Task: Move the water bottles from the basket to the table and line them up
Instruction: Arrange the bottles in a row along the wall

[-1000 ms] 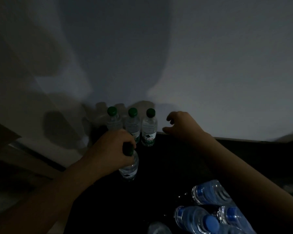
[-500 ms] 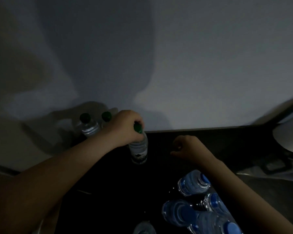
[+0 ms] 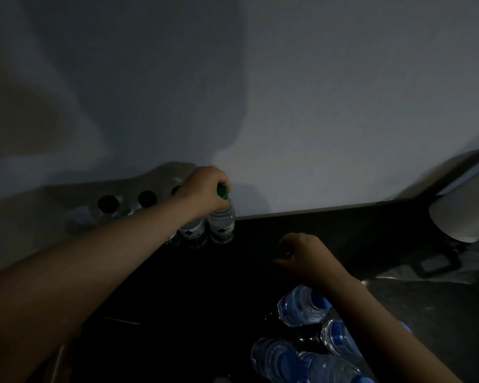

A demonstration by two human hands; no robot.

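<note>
Head cam: left hand [image 3: 202, 189] grips green cap [image 3: 222, 192] of clear bottle [image 3: 221, 223], right hand [image 3: 307, 257] loose-curled.

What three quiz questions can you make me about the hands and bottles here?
1. True or false: the right hand holds a bottle.
2. Pick one: the left hand grips a cap. What colour is it? A red, B green, C yellow.
3. Fill in: the gripped bottle stands at the ___ end of the green-capped row.
Key: 1 false; 2 B; 3 right.
</note>
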